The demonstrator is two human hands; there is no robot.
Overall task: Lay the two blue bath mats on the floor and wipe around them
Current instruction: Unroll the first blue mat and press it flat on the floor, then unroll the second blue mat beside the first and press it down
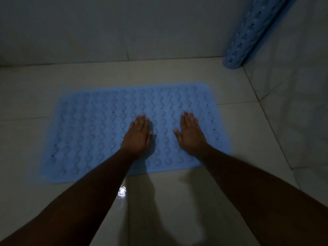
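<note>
One blue bath mat (92,132) with rows of round bumps and small holes lies flat on the pale tiled floor. My left hand (137,137) rests palm down on its middle, fingers flat and together. My right hand (190,134) presses flat on the mat a little to the right, thumb spread. Neither hand holds anything. A second blue bath mat (248,32) stands rolled up, leaning in the far right corner against the wall.
The tiled wall (106,29) meets the floor just beyond the mat. A second wall (301,103) runs along the right side. A wet glint (122,191) shows on the floor tile near the mat's front edge.
</note>
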